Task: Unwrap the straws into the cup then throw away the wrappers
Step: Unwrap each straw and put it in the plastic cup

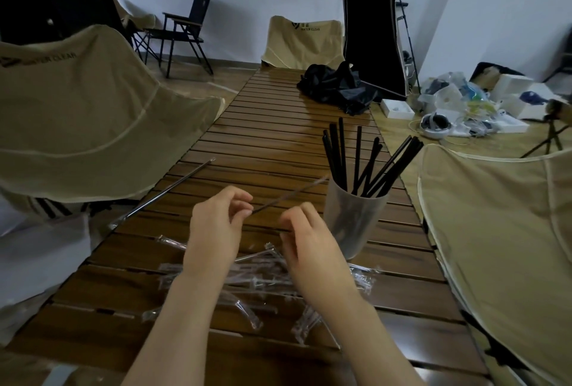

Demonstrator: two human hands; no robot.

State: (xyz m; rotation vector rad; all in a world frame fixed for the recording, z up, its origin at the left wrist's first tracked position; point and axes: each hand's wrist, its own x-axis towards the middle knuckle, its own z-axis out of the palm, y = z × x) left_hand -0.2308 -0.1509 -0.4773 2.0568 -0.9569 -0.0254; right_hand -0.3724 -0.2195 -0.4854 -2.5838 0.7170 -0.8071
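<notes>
Beige chair [305,41] reads "WATER CLEAR"; left hand [216,224] and right hand [305,240] both pinch 1 wrapped straw [288,195].

A bare room is serving as a camping-gear setup: folding camp chairs [86,107] are ringing a slatted roll-up table [272,144], boxes [510,85] cluttering the floor.

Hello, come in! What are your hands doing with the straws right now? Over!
Left hand and right hand pinch one wrapped straw. Cup holds bare straws. Empty wrappers litter the table. Another wrapped straw waits.
</notes>
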